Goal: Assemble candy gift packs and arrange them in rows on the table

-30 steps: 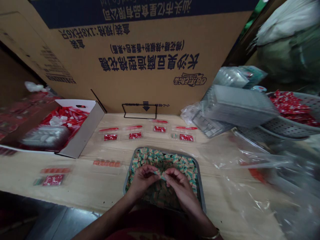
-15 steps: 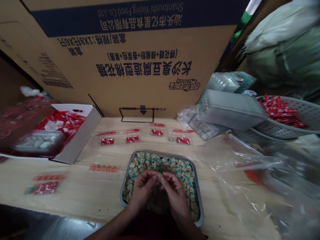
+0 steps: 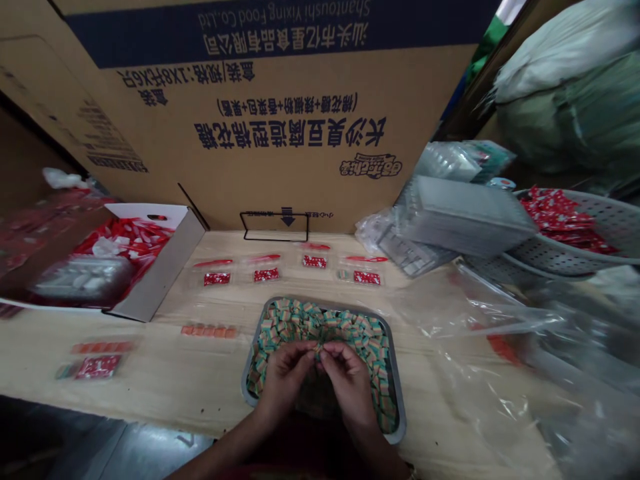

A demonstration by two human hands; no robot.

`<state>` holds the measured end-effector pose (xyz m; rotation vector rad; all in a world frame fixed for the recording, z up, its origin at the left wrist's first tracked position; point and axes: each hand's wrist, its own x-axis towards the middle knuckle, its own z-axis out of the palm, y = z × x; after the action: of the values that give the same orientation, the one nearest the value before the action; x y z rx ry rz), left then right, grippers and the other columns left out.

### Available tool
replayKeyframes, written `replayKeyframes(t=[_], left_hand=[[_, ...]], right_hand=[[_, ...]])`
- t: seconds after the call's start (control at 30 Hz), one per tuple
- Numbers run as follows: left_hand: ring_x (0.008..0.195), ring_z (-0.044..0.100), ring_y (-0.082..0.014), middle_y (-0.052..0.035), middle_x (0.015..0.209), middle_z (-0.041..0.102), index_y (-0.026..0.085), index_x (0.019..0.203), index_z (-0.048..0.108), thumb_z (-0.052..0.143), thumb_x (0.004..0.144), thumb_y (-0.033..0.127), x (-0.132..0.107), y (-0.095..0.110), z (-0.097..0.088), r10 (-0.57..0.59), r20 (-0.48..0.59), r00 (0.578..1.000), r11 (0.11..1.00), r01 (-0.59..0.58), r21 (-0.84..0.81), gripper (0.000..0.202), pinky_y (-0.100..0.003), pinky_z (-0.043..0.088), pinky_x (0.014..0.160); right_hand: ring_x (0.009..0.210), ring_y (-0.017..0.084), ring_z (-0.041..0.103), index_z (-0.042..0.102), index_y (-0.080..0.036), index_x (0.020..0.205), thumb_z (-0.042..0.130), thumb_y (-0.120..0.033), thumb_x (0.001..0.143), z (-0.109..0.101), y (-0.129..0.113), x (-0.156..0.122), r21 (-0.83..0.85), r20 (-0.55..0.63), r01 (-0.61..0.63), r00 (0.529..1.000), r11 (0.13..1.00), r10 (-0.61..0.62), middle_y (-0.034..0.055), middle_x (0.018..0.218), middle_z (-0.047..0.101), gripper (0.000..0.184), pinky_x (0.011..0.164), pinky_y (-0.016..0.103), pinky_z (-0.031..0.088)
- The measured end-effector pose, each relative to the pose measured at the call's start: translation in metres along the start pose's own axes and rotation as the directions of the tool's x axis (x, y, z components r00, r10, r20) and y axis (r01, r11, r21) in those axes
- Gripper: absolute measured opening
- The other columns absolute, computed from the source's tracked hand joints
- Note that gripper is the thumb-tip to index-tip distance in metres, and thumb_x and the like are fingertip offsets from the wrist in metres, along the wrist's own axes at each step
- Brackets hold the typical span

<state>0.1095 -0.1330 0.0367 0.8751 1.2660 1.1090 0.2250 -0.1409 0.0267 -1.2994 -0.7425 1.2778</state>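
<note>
Over a grey metal tray, my left hand and my right hand meet fingertip to fingertip. Both are closed in a pinch on a small green-and-tan piece, mostly covered by the fingers. Many similar striped cube-like pieces fill the tray around and beyond my hands. Beyond the tray lie several clear plastic packs, each with a red patterned sachet and most with a thin red stick. Left of the tray, another clear pack holds a row of orange pieces.
A large cardboard box stands behind the table. At left, a white open box holds red sticks. Stacked clear trays, a grey basket with red sachets and loose plastic film are at right.
My hands stay pinched together over the tray, with only slight finger movement. The whole view has shifted a little; nothing else has visibly moved.
</note>
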Motion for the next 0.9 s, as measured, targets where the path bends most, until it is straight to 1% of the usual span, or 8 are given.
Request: replayKeyframes(t=[0.13,0.23,0.33,0.4,0.5,0.57,0.73,0.9], left_hand=[[0.076,0.067,-0.0197,-0.0049,0.08,0.075,0.019,0.083,0.074,0.08,0.06,0.039,-0.002,0.003,-0.002,0.03,0.038,0.999,0.997,-0.032,0.063,0.031,-0.029,0.054,0.072],[0.069,0.065,-0.0171,-0.0027,0.074,0.073,0.018,0.077,0.071,0.081,0.056,0.036,0.005,0.005,-0.01,0.009,-0.017,1.0,0.998,-0.008,0.061,0.029,-0.027,0.052,0.067],[0.064,0.062,-0.0141,0.0006,0.067,0.069,0.018,0.072,0.069,0.082,0.053,0.03,0.016,0.007,-0.021,-0.04,-0.056,0.998,0.998,0.043,0.045,0.026,-0.024,0.049,0.065],[0.063,0.061,-0.0129,0.0018,0.065,0.068,0.018,0.069,0.068,0.083,0.051,0.027,0.022,0.006,-0.027,-0.072,-0.03,0.997,0.997,0.073,0.029,0.025,-0.023,0.048,0.063],[0.062,0.06,-0.0117,0.0022,0.065,0.067,0.017,0.067,0.068,0.083,0.049,0.025,0.025,0.003,-0.031,-0.08,0.0,0.997,0.997,0.08,0.008,0.025,-0.022,0.047,0.063],[0.062,0.06,-0.011,0.0023,0.066,0.067,0.017,0.069,0.069,0.083,0.05,0.025,0.024,0.001,-0.03,-0.081,0.017,0.997,0.997,0.081,0.004,0.025,-0.021,0.046,0.062],[0.068,0.063,-0.0136,-0.0006,0.072,0.07,0.017,0.075,0.071,0.08,0.057,0.028,0.018,0.002,-0.026,-0.065,0.176,0.982,0.996,0.054,0.068,0.023,-0.023,0.048,0.067],[0.074,0.065,-0.0157,-0.0021,0.077,0.072,0.018,0.08,0.073,0.077,0.061,0.029,0.014,0.013,-0.026,-0.047,0.3,0.953,0.993,0.011,0.118,0.022,-0.025,0.049,0.072]], right_hand=[[0.061,0.016,0.058,0.061,-0.02,0.069,0.069,-0.05,0.07,-0.005,0.001,0.002,-0.09,0.049,0.054,0.998,0.994,-0.049,0.0008,0.065,0.062,0.031,0.059,0.028,0.049],[0.068,0.018,0.059,0.063,-0.02,0.076,0.057,-0.039,0.082,-0.014,-0.003,0.004,-0.333,0.248,0.203,0.961,0.921,-0.122,0.0026,0.072,0.064,0.021,0.065,0.03,0.048],[0.082,0.02,0.06,0.065,-0.021,0.082,0.052,-0.021,0.086,-0.021,-0.011,0.003,-0.651,0.49,0.459,0.863,0.604,-0.127,0.004,0.083,0.064,0.014,0.073,0.031,0.045],[0.086,0.02,0.059,0.064,-0.021,0.08,0.054,-0.014,0.084,-0.021,-0.016,0.0,-0.748,0.574,0.55,0.817,0.371,-0.054,0.0047,0.088,0.063,0.014,0.076,0.03,0.044],[0.086,0.02,0.058,0.061,-0.02,0.08,0.056,-0.008,0.082,-0.018,-0.02,-0.002,-0.768,0.618,0.597,0.786,0.232,0.019,0.0049,0.091,0.061,0.013,0.076,0.029,0.044],[0.082,0.018,0.057,0.058,-0.02,0.079,0.055,-0.007,0.081,-0.018,-0.022,-0.001,-0.746,0.634,0.599,0.772,0.291,0.035,0.0035,0.088,0.06,0.013,0.072,0.028,0.043],[0.074,0.015,0.056,0.057,-0.021,0.082,0.048,-0.016,0.089,-0.024,-0.025,0.007,-0.541,0.625,0.557,0.768,0.63,-0.141,0.0006,0.079,0.059,0.012,0.067,0.024,0.042],[0.072,0.015,0.055,0.057,-0.021,0.077,0.047,-0.014,0.083,-0.023,-0.026,0.012,-0.507,0.595,0.574,0.773,0.643,-0.22,0.0009,0.076,0.058,0.014,0.065,0.025,0.041]])
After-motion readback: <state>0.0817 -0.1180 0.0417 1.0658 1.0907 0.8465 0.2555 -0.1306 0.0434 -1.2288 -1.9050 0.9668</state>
